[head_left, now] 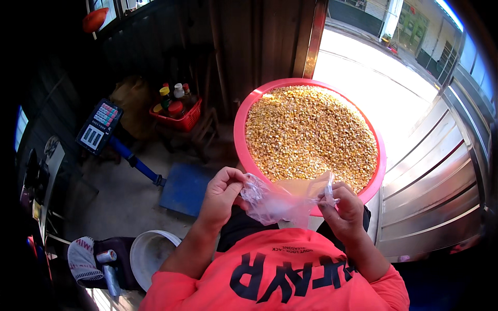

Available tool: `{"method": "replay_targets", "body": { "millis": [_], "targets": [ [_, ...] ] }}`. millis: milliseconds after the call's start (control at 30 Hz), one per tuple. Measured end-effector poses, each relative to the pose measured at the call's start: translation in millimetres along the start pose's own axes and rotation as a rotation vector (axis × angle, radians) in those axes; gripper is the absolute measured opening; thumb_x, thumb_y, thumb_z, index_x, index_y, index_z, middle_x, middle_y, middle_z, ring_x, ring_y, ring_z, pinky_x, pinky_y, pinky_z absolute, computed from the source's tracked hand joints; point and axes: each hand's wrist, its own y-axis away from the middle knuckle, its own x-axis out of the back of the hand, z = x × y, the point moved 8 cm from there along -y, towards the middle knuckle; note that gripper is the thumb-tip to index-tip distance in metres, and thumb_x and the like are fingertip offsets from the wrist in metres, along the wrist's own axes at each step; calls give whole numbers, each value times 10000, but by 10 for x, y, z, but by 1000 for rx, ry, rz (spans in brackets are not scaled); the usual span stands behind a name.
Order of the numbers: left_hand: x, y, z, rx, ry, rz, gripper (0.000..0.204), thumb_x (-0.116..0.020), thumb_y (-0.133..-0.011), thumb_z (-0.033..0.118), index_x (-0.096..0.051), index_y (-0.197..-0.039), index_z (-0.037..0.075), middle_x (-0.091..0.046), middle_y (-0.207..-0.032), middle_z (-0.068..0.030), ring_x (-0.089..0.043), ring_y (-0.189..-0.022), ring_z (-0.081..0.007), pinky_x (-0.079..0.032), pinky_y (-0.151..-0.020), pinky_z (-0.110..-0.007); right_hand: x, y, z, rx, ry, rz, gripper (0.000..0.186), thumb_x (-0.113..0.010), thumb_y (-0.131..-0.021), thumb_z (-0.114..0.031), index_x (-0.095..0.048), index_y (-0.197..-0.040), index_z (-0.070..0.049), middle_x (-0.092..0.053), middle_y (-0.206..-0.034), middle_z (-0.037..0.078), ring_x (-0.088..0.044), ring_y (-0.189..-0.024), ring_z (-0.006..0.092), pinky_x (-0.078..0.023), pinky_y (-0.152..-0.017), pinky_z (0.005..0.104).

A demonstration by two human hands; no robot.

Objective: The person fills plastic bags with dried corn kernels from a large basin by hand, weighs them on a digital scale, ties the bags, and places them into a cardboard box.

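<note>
A thin, clear plastic bag (280, 202) is stretched between my hands over the near rim of a wide pink tub (239, 129). My left hand (222, 196) pinches the crumpled left end of the bag, and my right hand (343, 210) grips its right end, fingers closed on the bunched plastic. Behind the bag, the tub is filled with yellow corn kernels (308, 124). The bag looks limp, with no contents that I can make out.
A blue platform scale (188, 189) with a keypad display (99, 127) stands left. A red basket (181, 119) of bottles and jars sits on a wooden stool. A white bucket (145, 251) is at lower left; a metal door (420, 186) bounds the right, beside a bright doorway.
</note>
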Motion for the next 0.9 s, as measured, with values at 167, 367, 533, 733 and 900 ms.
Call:
{"method": "replay_targets", "body": {
  "millis": [167, 367, 533, 733, 900],
  "targets": [
    [-99, 84, 137, -54, 141, 111, 118, -436, -918, 25, -524, -978, 77, -602, -944, -66, -608, -848, -141, -556, -546, -289, 109, 90, 323, -135, -306, -31, 64, -607, -806, 3, -562, -838, -31, -576, -846, 48, -536, -783, 136, -416, -718, 262],
    [-162, 80, 171, 12, 465, 107, 165, -412, -909, -9, -531, -985, 76, -626, -931, -81, -629, -869, -219, -525, -798, -345, 131, 217, 397, -76, -147, -142, 100, -669, -759, -86, -594, -785, -25, -583, -796, 47, -549, -739, 147, -428, -660, 273],
    [-404, 12, 86, 88, 622, 79, 166, -457, -882, -18, -567, -969, 70, -632, -898, -83, -634, -810, -195, -533, -714, -316, 302, 458, 624, -234, -478, -47, 100, -652, -778, -93, -581, -772, -22, -574, -838, 48, -537, -778, 137, -414, -705, 266],
    [-746, -198, -185, 239, 518, 108, 160, -447, -848, -38, -550, -935, 49, -608, -809, -86, -598, -659, -169, -514, -601, -293, 465, 572, 791, -304, -1185, 128, 94, -590, -815, -79, -542, -757, -23, -593, -957, 122, -551, -871, 196, -412, -818, 324],
    [-786, -403, -388, 262, 450, 84, 173, -433, -835, -48, -539, -935, 45, -592, -784, -78, -565, -606, -166, -481, -544, -274, 484, 511, 871, -249, -1410, 145, 68, -566, -814, -78, -511, -818, -39, -558, -838, 100, -528, -811, 206, -411, -782, 341]
  ]
}}
